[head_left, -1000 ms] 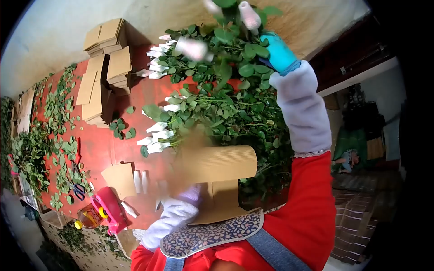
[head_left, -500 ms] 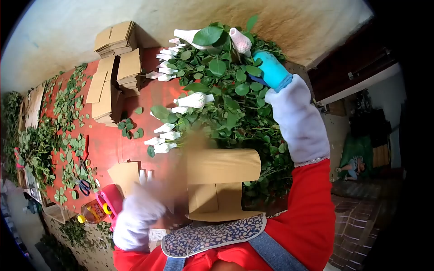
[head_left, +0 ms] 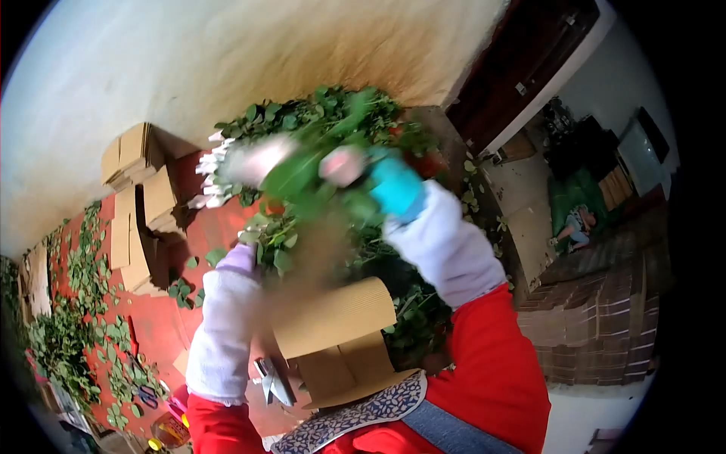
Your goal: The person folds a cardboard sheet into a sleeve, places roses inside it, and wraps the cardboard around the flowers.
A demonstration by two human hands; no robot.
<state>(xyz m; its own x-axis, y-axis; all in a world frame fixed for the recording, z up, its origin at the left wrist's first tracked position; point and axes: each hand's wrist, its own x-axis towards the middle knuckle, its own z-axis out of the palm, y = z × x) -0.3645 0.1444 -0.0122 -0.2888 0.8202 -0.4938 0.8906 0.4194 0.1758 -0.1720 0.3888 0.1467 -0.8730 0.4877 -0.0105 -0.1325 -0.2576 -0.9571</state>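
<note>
My right hand (head_left: pixel 397 185), in a teal glove, is closed round leafy rose stems. Two of their pale pink buds, a netted bud (head_left: pixel 261 160) and a second bud (head_left: pixel 342 166), are blurred by motion. My left hand (head_left: pixel 240 259), in a light purple glove, reaches among the leaves at the left side of the rose pile (head_left: pixel 321 113); its fingers are hidden there. White-netted buds (head_left: pixel 214 170) line the pile's left edge. Just in front of me lies a bent corrugated cardboard piece (head_left: pixel 336 318).
Folded cardboard stacks (head_left: pixel 136 155) stand against the wall on the red table (head_left: pixel 219 227). Loose leaves (head_left: pixel 91 265), scissors (head_left: pixel 147 395) and a bottle (head_left: pixel 170 430) are at the left. A grey metal tool (head_left: pixel 274 382) lies near the cardboard. Another person (head_left: pixel 578 223) is far right.
The view has swung, so the table sits lower and further left. My left hand has gone from near my body to the rose pile. My right hand has moved the roses, now blurred.
</note>
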